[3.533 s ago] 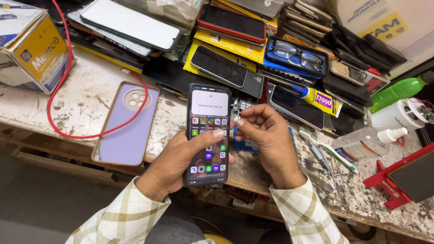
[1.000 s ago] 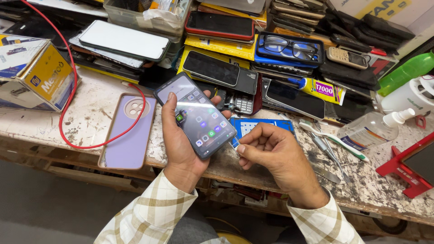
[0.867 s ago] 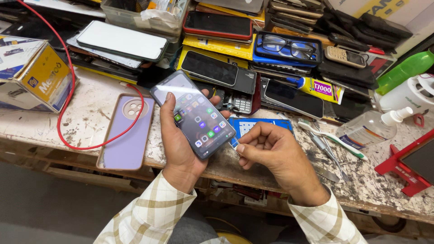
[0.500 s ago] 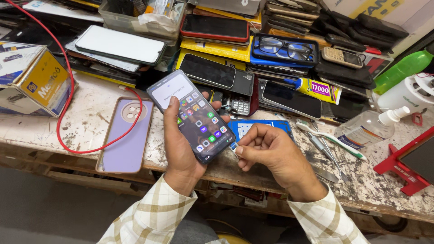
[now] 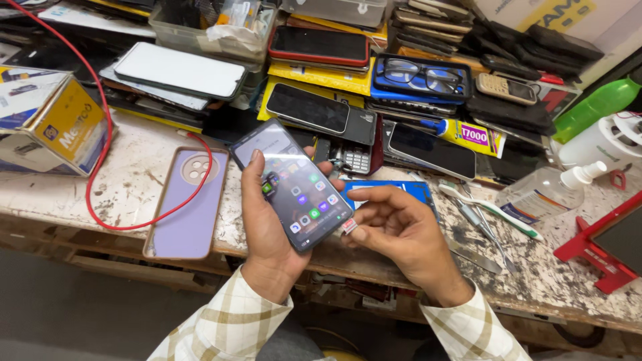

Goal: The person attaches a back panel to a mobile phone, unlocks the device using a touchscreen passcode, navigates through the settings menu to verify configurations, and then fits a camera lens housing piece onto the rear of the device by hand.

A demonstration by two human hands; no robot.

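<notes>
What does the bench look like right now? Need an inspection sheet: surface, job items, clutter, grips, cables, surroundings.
Surface: workbench top, pale, chipped and heavily stained.
Job's things: lit smartphone, tilted, screen up; small card tray at its lower edge.
Clutter: lilac phone case lying flat; stacked phones; glasses on a blue case; spray bottle; cardboard box; toothbrush; metal tools.
Grips: left hand wraps the smartphone from beneath; right hand pinches the card tray at the phone's edge.
Cables: red cable loops across the bench and over the case's top.
Surroundings: green bottle, red stand at right; floor below dark.
</notes>
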